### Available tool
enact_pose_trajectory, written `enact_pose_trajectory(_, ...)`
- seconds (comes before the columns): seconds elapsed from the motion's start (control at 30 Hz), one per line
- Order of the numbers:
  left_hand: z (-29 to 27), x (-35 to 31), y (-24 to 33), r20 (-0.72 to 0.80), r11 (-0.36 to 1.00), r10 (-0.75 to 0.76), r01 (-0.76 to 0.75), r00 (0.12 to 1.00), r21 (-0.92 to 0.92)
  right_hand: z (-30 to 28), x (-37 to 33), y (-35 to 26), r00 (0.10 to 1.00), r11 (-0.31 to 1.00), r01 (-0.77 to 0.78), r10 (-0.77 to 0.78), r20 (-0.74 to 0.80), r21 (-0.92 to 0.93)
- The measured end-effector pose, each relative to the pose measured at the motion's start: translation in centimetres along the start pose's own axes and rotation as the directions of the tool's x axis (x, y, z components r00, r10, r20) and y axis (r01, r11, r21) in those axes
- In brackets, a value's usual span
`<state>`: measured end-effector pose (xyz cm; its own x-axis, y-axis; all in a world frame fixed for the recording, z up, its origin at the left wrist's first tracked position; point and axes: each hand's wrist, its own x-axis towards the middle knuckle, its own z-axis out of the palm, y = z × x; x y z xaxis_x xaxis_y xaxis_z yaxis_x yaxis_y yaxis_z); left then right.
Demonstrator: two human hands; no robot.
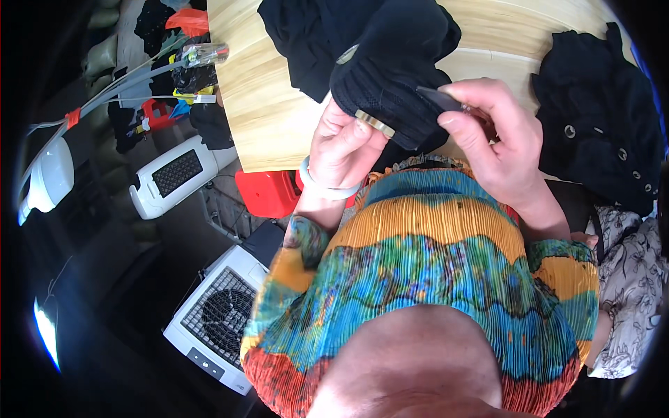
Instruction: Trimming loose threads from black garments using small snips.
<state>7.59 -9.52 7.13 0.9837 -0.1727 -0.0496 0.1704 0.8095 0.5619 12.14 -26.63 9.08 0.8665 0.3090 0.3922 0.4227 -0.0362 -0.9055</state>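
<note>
My left hand is closed on a black knitted garment, pinching its edge by a large gold-rimmed button. The thumb presses against this button. Farther up the garment sits another metallic button. Between the thumb and fingers of my right hand is a small dark flat-bladed tool, seemingly thread snips. Its tip points left and meets or nearly meets the cloth to the right of the gold button. Part of the tool is hidden inside my fingers.
The garment spreads over a light wood table. At the right lies another black garment with several metallic buttons. A red stool stands below the table edge. Cables and a power strip, a white lamp and a white fan unit are at the left.
</note>
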Motion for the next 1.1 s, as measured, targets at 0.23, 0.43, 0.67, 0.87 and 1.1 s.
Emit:
enact_pose_trajectory(0.23, -0.5, -0.6, 0.6, 0.113, 0.998, -0.024, 0.017, 0.993, 0.063, -1.2, 0.7, 0.2, 0.96, 0.906, -0.269, 0.223, 0.169, 0.327)
enact_pose_trajectory(0.43, -1.1, -0.1, 0.2, 0.165, 0.968, -0.118, 0.076, 0.979, 0.241, 0.2, 0.7, 0.6, 0.965, 0.95, -0.224, 0.185, 0.187, 0.218)
enact_pose_trajectory(0.67, -0.1, 0.1, -0.2, 0.142, 0.988, -0.153, 0.155, 0.978, -0.004, -1.0, 0.8, 0.8, 0.979, 0.934, -0.194, 0.205, -0.008, 0.299)
enact_pose_trajectory(0.87, -1.2, 0.2, -0.2, 0.317, 0.992, -0.118, 0.123, 0.941, 0.002, -0.6, 0.5, -0.7, 0.951, 0.995, 0.064, -0.038, 0.307, -0.075)
enact_pose_trajectory(1.1, -0.8, -0.1, 0.0, 0.217, 0.969, -0.196, 0.223, 0.956, -0.108, -0.7, 0.6, -1.0, 0.986, 1.0, -0.022, 0.02, 0.164, 0.01)
